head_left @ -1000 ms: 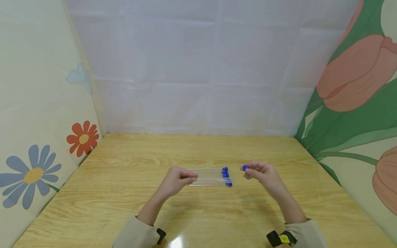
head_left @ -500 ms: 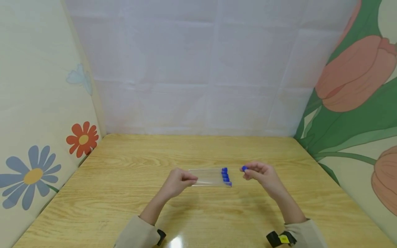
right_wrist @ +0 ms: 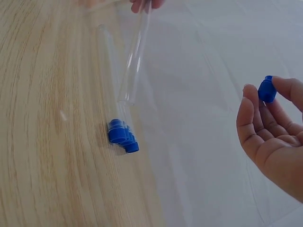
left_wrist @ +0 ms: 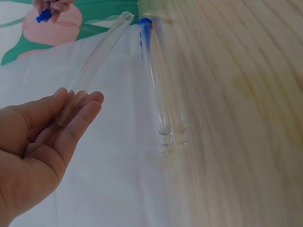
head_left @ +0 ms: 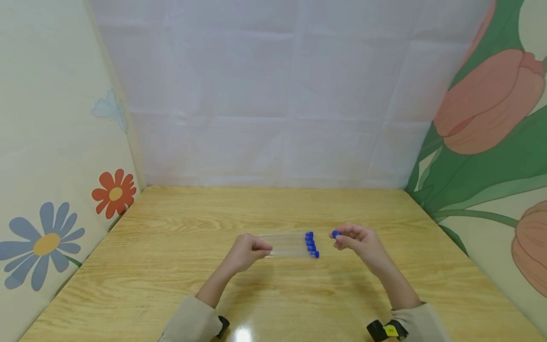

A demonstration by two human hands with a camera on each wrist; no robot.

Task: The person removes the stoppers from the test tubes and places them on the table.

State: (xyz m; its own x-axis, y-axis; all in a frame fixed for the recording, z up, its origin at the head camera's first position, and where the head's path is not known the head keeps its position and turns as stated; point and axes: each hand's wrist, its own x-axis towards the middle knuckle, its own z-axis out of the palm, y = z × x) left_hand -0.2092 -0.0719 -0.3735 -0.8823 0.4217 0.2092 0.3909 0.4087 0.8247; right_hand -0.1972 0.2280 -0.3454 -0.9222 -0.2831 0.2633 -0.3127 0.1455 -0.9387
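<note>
Between thumb and fingers, my left hand (left_wrist: 42,142) pinches the rounded end of an uncapped clear test tube (left_wrist: 97,59). This tube is held above the table, its open end pointing away from the hand toward the right hand. My right hand (right_wrist: 279,137) pinches a blue stopper cap (right_wrist: 267,90) between thumb and fingertips, apart from the tube's mouth. Below, several clear test tubes (left_wrist: 156,85) with blue caps (right_wrist: 117,132) lie side by side on the table, caps to the right in the head view. The held tube is hard to make out in the head view.
The wood-grain table (head_left: 273,299) extends around both hands. A white cloth backdrop (head_left: 273,95) stands behind it. Flower-patterned panels (head_left: 47,142) flank the left and right sides. Sleeves and wrist straps show at the bottom of the head view.
The left hand has dropped slightly, and the held tube has shifted with it. The right hand has drifted slightly left with the cap. The tubes on the table stay in place.
</note>
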